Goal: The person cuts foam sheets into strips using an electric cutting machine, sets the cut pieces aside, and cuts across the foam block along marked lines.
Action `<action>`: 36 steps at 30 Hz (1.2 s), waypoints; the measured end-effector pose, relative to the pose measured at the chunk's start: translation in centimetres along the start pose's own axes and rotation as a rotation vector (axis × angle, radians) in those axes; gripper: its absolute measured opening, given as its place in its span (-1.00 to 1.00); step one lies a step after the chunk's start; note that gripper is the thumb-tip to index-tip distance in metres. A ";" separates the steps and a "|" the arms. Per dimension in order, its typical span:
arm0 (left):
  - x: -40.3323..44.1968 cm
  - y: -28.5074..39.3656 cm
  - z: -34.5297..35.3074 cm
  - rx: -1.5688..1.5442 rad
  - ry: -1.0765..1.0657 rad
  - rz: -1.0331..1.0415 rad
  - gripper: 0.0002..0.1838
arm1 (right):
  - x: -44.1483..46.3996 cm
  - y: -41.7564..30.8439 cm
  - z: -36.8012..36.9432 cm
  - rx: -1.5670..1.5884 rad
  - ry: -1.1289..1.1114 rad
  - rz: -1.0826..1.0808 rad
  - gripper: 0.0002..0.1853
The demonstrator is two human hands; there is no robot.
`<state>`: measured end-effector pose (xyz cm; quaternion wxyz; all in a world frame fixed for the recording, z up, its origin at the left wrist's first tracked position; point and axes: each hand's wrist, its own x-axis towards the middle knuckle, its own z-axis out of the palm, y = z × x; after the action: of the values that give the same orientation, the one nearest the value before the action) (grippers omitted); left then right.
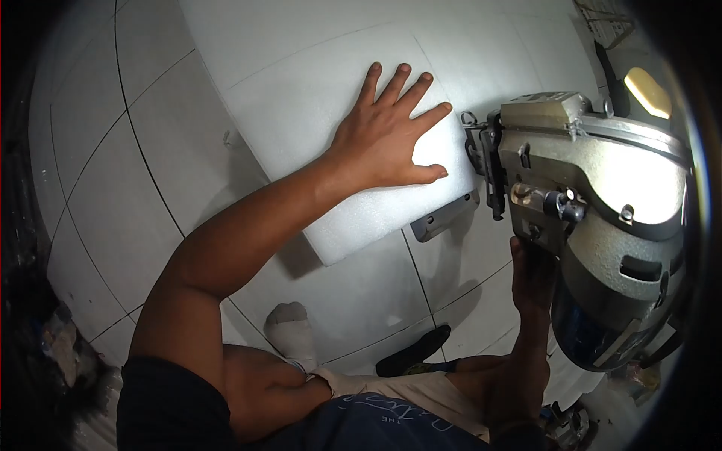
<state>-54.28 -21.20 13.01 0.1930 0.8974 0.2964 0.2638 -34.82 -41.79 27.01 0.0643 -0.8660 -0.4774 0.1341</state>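
My left hand (pixel 383 135) lies flat with its fingers spread on top of a thick white foam block (pixel 361 218). A large grey and metallic machine (pixel 602 173) stands at the right, close to the block's right edge. My right hand (pixel 530 274) reaches up to the underside of this machine, beside its dark rounded lower part. The machine hides most of its fingers, so its grip is not visible. A flat grey base piece (pixel 445 216) sticks out from under the block's near right corner.
White floor tiles (pixel 143 188) with dark joints surround the block. My feet, one in a light sock (pixel 289 327) and one in a dark shoe (pixel 414 352), are near the bottom. Plastic-wrapped items (pixel 68 346) lie at the lower left. A metal rack (pixel 605 22) stands at the upper right.
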 end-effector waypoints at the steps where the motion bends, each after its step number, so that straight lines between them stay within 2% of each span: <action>1: 0.0 0.2 0.0 0.025 -0.026 -0.008 -0.14 | -0.1 0.0 -0.1 0.071 -0.010 -0.045 -0.63; 2: -0.1 0.6 0.0 0.051 -0.055 -0.014 -0.13 | -0.5 0.1 -0.2 0.144 -0.019 -0.088 -0.63; 3: -0.1 0.8 0.1 0.059 -0.048 -0.007 -0.13 | -0.4 -0.1 -0.5 0.136 -0.081 -0.044 -0.64; 7: -0.2 1.7 0.0 0.082 -0.075 0.003 -0.09 | -1.1 1.2 0.3 0.181 0.013 -0.132 -0.64; 10: 0.0 0.5 0.0 0.088 -0.097 -0.026 -0.07 | 0.4 -0.4 -0.1 0.212 -0.010 -0.190 -0.64; 12: 0.3 -0.3 -0.1 0.053 -0.062 -0.030 -0.11 | 1.3 -1.4 -0.4 -0.085 -0.016 -0.225 -0.65; 13: 0.5 -0.6 -0.6 0.069 -0.052 -0.031 -0.11 | 1.4 -1.4 -0.4 -0.078 -0.006 -0.239 -0.65; 15: 0.9 -0.8 -1.8 -0.240 -0.024 -0.082 -0.19 | 0.3 -0.6 -0.2 -0.017 0.108 -0.330 -0.67; 16: 1.2 -2.5 -2.7 -0.426 0.142 -0.073 -0.29 | 0.6 -0.3 -0.1 -0.013 0.109 -0.347 -0.67; 18: 1.7 -7.4 -6.0 -0.177 0.474 -0.136 -0.42 | 0.7 0.0 0.1 -0.060 0.157 -0.412 -0.67; 19: 1.3 -9.6 -8.5 0.048 0.592 -0.251 -0.42 | 0.7 -0.5 0.0 -0.052 0.163 -0.418 -0.67; 20: 0.5 -12.2 -10.2 0.159 0.590 -0.447 -0.29 | 0.7 -1.2 -0.2 -0.001 0.128 -0.385 -0.67; 21: -0.7 -14.9 -10.3 0.416 0.632 -0.662 -0.11 | 0.7 -1.6 -0.4 0.047 0.094 -0.351 -0.67; 22: -1.9 -15.5 -10.8 0.324 0.656 -0.818 0.04 | 0.1 -0.4 -0.3 0.045 0.113 -0.349 -0.67; 23: -2.4 -15.5 -10.4 0.344 0.628 -1.036 0.07 | 0.3 1.0 0.4 -0.228 0.260 -0.504 -0.67; 24: -2.9 -16.1 -10.1 0.341 0.637 -1.032 0.07 | 0.2 0.9 0.4 -0.371 0.330 -0.584 -0.67; 25: -3.3 -16.6 -9.9 -0.281 0.555 -1.062 0.08 | 0.1 0.4 0.2 -0.514 0.415 -0.658 -0.67; 26: -3.7 -17.2 -9.6 -0.896 0.440 -1.026 0.08 | -0.3 -0.8 -0.2 -0.426 0.412 -0.632 -0.67; 28: -3.7 -16.7 -9.7 -0.879 0.456 -1.057 0.08 | -0.1 -1.3 -0.5 -0.341 0.402 -0.619 -0.67; 31: -3.6 -15.2 -10.5 -0.829 0.431 -1.112 0.08 | 0.1 -0.2 0.0 -0.500 0.340 -0.639 -0.68; 33: -3.7 -15.3 -10.2 -0.796 0.399 -1.143 0.09 | 0.1 -1.2 0.1 0.136 0.074 -0.219 -0.66; 36: -4.1 -15.2 -9.6 -0.773 0.429 -1.103 0.09 | -0.2 -1.6 -0.1 0.205 0.026 -0.129 -0.63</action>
<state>-69.29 -10.59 11.48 0.5407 0.4115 0.6246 0.3850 -36.20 -41.10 27.48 0.1672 -0.8239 -0.5152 0.1665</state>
